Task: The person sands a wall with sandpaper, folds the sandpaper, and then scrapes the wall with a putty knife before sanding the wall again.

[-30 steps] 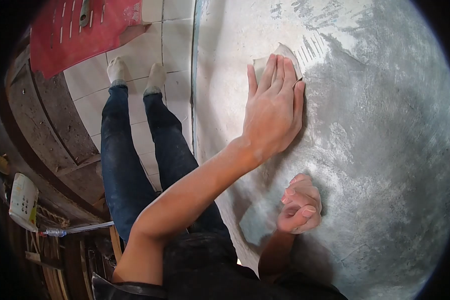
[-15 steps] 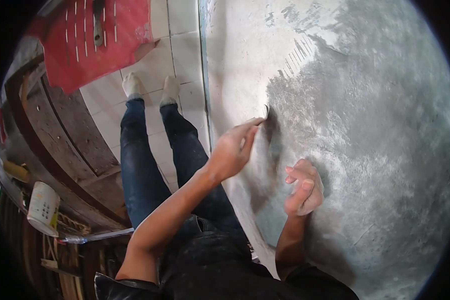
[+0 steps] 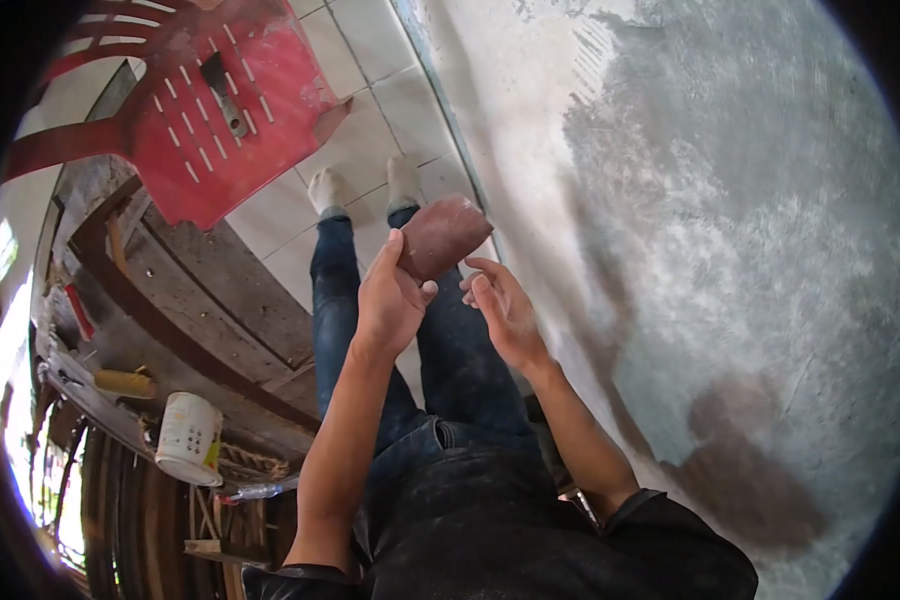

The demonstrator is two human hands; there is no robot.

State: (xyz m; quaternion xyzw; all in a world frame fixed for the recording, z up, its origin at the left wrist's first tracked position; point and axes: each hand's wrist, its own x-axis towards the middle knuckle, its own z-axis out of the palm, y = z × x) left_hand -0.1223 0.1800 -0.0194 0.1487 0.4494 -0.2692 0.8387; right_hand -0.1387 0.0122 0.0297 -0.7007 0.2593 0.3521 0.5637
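A reddish-brown sheet [image 3: 444, 238], curved and looking like sandpaper, is held in front of my legs. My left hand [image 3: 390, 300] grips its lower left edge, thumb on the near face. Close to the sheet's lower right corner is my right hand [image 3: 507, 315], its fingers apart and slightly curled, with nothing visible in it. To the right stands a grey and white patchy wall [image 3: 710, 230]; neither hand touches it.
A red plastic chair [image 3: 185, 120] at the upper left bears a scraper [image 3: 226, 98]. Wooden furniture [image 3: 210, 280], a white bucket [image 3: 189, 438], a yellow roller [image 3: 125, 383] and a plastic bottle [image 3: 260, 491] lie left of my legs. Pale tiles [image 3: 370, 125] cover the floor.
Both hands have moved from the wall to in front of my legs. The sheet now shows broadly in my left hand, and my right hand's fingers have spread. The view has shifted left.
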